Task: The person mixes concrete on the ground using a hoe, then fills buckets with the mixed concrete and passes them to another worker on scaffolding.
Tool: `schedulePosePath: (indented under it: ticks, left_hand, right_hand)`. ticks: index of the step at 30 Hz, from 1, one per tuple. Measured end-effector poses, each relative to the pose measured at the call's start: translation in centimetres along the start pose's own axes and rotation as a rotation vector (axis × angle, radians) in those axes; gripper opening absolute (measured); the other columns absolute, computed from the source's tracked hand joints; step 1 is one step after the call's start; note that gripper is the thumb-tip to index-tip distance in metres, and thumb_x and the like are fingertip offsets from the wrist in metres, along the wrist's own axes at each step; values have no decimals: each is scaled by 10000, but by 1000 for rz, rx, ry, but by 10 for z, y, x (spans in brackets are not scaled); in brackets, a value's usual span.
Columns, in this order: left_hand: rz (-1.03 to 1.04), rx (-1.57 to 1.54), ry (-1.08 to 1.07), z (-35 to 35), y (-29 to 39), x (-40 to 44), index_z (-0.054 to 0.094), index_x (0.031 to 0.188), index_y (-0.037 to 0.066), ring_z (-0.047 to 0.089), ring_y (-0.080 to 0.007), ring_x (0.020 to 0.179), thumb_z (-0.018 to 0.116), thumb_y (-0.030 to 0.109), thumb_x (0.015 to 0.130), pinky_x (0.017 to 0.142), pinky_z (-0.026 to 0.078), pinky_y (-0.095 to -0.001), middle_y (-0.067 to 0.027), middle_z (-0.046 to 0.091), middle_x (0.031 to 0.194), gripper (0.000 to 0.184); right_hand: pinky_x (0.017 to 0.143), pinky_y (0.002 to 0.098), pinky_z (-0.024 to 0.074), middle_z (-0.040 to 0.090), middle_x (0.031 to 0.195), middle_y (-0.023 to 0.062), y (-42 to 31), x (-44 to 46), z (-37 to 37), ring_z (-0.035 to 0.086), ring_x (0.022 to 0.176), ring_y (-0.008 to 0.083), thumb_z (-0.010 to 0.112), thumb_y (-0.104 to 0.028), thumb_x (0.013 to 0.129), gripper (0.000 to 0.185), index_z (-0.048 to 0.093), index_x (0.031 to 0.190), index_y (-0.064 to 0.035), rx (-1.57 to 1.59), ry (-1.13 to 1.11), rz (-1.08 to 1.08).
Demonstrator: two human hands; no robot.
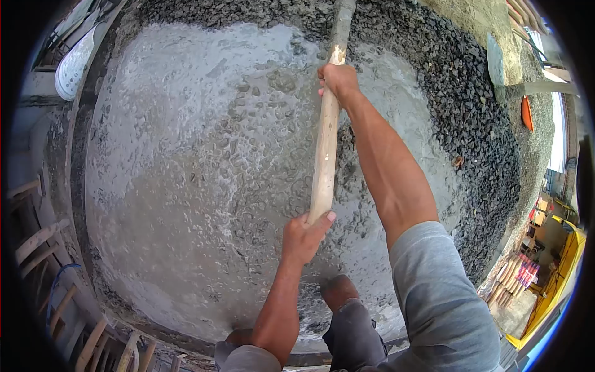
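Note:
A long wooden tool handle (pixel 325 149) slants up and away in front of me over wet grey concrete (pixel 161 161). Near its lower end, my left hand (pixel 302 239) is closed around the wood. Farther up, my right hand (pixel 339 80) grips the same handle, just below a grey, dirt-coated section (pixel 343 25). The tool's working end is out of view at the top, so its kind does not show. Below my hands, one of my boots (pixel 339 291) stands in the wet mix.
Dark gravel (pixel 471 111) borders the concrete at the top and right, with a sandy strip (pixel 539 124) beyond. An orange object (pixel 527 113) lies there. Several wooden handles (pixel 46 242) stand at left, near a blue cord (pixel 56 285). A yellow frame (pixel 558 279) stands at lower right.

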State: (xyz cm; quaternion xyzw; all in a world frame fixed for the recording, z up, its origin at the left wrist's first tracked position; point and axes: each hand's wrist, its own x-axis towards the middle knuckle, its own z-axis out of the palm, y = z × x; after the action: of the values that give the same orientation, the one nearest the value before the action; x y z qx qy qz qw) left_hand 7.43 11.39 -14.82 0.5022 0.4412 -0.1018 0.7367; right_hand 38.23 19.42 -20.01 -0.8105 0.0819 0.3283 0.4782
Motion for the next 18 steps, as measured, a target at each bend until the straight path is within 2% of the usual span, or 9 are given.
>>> schedulePosePath:
  ticks: [4, 7, 10, 13, 16, 18]
  left_hand:
    - [90, 16, 19, -9, 1, -31, 598, 719, 35, 476, -68, 483, 662, 457, 821, 436, 355, -229, 5, 523, 571, 438]
    - [29, -87, -3, -3, 20, -46, 598, 726, 39, 484, -68, 488, 656, 475, 822, 438, 361, -223, -1, 525, 576, 450]
    - [-83, -101, -5, -3, 42, -37, 612, 695, 27, 505, -110, 501, 632, 521, 824, 480, 394, -267, -19, 541, 554, 512]
    - [-199, -188, -96, -9, 27, -15, 593, 669, 46, 489, -84, 476, 631, 509, 832, 449, 368, -236, -8, 535, 559, 492]
    - [-184, -230, -146, 4, -1, 0, 585, 666, 45, 481, -82, 462, 635, 486, 838, 430, 356, -236, -6, 520, 554, 476]
    - [-123, -252, -96, 11, 3, -8, 584, 665, 43, 479, -83, 461, 635, 475, 842, 432, 355, -239, -3, 517, 551, 470]
  right_hand:
    - [429, 333, 503, 584, 703, 125, 2, -26, 1, 579, 487, 205, 599, -28, 689, 210, 574, 848, 106, 12, 11, -27]
    - [428, 327, 507, 586, 718, 131, -15, -31, -3, 590, 510, 208, 604, -29, 687, 218, 571, 851, 110, -27, 0, 8]
    - [437, 333, 525, 590, 722, 141, -25, -14, 2, 601, 536, 212, 608, -26, 684, 226, 577, 859, 114, -70, 1, 76]
    - [512, 372, 544, 653, 804, 214, -7, 4, 13, 654, 559, 287, 563, -84, 713, 382, 572, 1005, 163, -159, 53, 61]
    - [543, 371, 551, 661, 835, 234, 0, 6, 6, 669, 579, 302, 549, -102, 717, 405, 572, 1016, 169, -185, 14, 72]
    - [512, 361, 545, 646, 796, 208, 5, 7, 5, 648, 568, 273, 566, -83, 710, 361, 578, 974, 163, -186, 36, 48]
